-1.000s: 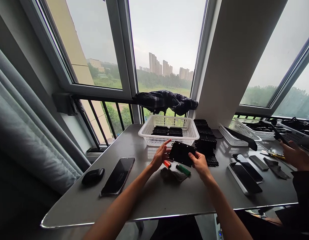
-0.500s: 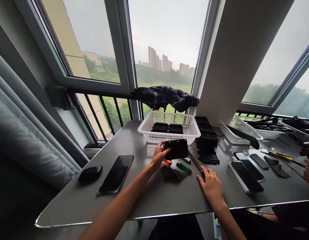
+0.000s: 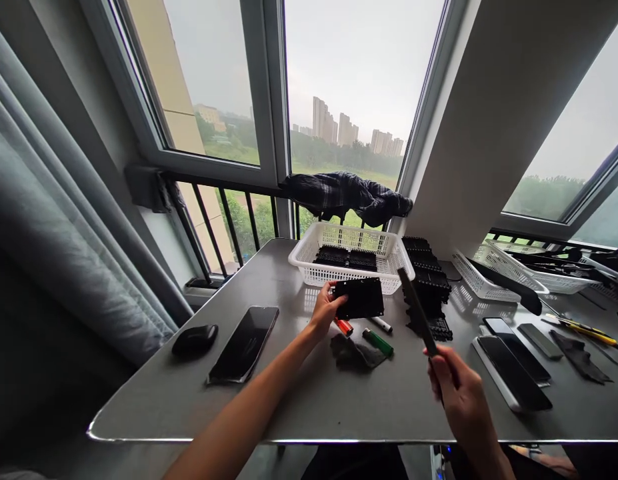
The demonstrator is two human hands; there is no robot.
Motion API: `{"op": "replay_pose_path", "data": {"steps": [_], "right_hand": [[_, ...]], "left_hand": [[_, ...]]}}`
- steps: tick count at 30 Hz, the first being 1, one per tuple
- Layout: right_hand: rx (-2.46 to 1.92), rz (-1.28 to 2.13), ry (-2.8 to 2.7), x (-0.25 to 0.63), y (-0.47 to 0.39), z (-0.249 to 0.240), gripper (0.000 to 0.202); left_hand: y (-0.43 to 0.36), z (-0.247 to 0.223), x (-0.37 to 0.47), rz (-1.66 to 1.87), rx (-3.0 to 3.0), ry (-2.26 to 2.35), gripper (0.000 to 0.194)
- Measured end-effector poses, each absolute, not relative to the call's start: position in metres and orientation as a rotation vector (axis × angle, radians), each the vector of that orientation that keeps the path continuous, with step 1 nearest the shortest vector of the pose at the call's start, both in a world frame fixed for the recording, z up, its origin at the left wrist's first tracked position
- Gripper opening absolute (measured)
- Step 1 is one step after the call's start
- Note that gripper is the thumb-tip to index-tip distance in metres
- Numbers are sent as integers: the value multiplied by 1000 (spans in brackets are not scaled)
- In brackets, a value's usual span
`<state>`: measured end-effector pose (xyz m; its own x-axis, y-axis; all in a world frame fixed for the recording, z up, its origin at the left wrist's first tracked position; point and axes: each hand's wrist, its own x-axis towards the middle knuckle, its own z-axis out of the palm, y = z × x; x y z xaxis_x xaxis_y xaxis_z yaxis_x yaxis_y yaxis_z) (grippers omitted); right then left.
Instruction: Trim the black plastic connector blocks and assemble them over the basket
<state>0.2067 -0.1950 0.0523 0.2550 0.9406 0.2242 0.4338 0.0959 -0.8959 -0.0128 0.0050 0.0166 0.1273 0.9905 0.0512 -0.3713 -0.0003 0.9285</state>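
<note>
My left hand grips a flat black rectangular piece by its left edge, thumb on its face, just in front of a white basket. Raised over the table, my right hand is closed around a long thin dark tool that points up and away. Similar black pieces lie in the basket, and more black pieces are stacked in a row to its right. Below the left hand's piece are a red lighter, a green lighter, a white-tipped pen-like item and a dark cloth.
On the left of the grey table are a phone and a black mouse. To the right lie phones, a yellow-handled tool and baskets of black parts. Dark checked fabric hangs on the window rail.
My right hand has lifted the long dark tool off the table and closed round it. My left hand still holds the black piece. The view has shifted slightly left, and the person's hand at right has left view.
</note>
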Motion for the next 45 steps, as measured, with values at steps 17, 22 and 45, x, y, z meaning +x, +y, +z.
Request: {"op": "replay_pose_path", "data": {"steps": [17, 22, 45], "right_hand": [[-1823, -4, -1616, 178, -52, 13, 52], [-1808, 16, -1602, 185, -47, 11, 54], [-1850, -99, -1464, 191, -49, 9, 53]], "left_hand": [[1, 6, -9, 1354, 1293, 935, 34], [0, 5, -7, 1374, 1309, 938, 37], [8, -1, -12, 1425, 1375, 1000, 38]]}}
